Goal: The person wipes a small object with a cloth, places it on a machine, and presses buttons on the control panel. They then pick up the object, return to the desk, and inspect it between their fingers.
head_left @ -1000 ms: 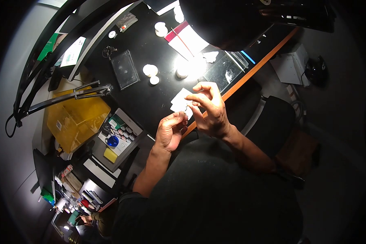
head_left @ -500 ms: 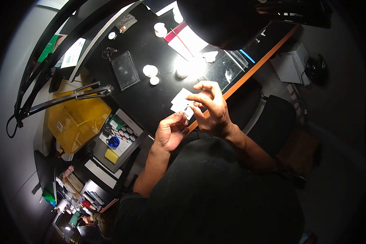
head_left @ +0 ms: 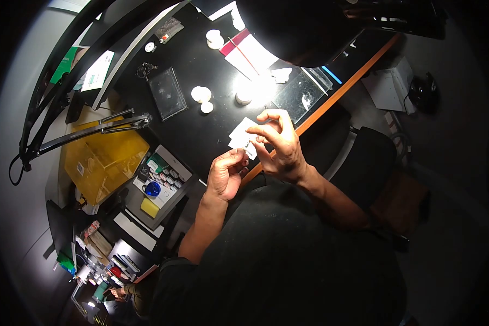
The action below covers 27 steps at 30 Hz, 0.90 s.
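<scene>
My left hand (head_left: 226, 175) is closed in a pinch, thumb and forefinger pressed together around a tiny pale object (head_left: 248, 148) too small to name. Close above and to its right, my right hand (head_left: 282, 145) has its fingers bent inward, the thumb and fingertips meeting at the same tiny piece. Behind the fingertips lie white paper sheets (head_left: 240, 130) near the front edge of the black table (head_left: 187, 138), partly covered by the hands. Both hands are over the table's wooden edge.
A bright lamp head (head_left: 296, 27) hangs over the table. White round containers (head_left: 201, 94), a dark flat tray (head_left: 167, 93) and a glass plate (head_left: 299, 98) lie there. A yellow translucent box (head_left: 100, 157) stands left; another person's hand (head_left: 117, 293) shows lower left.
Both hands have shifted very slightly to the left, with the right fingertips still close to the left ones. The things on the table have stayed in place.
</scene>
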Each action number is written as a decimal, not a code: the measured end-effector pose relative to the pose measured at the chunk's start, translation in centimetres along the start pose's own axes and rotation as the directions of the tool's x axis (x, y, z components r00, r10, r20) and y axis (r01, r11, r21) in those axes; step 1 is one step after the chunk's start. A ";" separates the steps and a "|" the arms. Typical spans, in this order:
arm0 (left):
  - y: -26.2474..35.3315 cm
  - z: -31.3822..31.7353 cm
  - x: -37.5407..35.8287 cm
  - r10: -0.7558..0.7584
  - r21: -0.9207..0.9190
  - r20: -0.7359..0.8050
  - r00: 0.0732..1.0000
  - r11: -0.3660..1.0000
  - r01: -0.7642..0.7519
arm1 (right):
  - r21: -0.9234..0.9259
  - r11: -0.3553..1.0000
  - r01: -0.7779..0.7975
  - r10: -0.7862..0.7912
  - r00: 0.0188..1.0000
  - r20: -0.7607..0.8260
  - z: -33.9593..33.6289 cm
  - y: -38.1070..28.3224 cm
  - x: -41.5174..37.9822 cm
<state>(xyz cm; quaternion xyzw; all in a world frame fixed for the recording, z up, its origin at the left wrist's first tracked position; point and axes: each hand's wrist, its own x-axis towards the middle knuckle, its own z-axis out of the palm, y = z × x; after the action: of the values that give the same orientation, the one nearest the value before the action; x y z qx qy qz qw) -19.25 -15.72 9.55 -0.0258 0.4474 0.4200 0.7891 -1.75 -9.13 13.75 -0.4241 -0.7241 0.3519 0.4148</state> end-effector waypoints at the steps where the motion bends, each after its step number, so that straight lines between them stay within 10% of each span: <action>1: -0.1 -0.2 0.1 -0.014 0.001 -0.011 1.000 1.000 0.014 | -0.016 1.000 0.011 -0.011 1.000 0.006 0.1 0.2 -0.1; 27: -0.2 -1.8 -0.8 0.141 -0.147 0.094 0.986 0.981 -0.126 | 0.045 0.999 0.021 -0.028 0.984 0.175 2.4 0.5 -0.4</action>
<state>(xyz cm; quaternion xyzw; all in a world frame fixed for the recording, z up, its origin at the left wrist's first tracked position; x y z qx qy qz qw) -20.54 -17.11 8.95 -0.0294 0.3756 0.5035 0.7775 -3.67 -9.68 12.24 -0.3734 -0.7552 0.3983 0.3628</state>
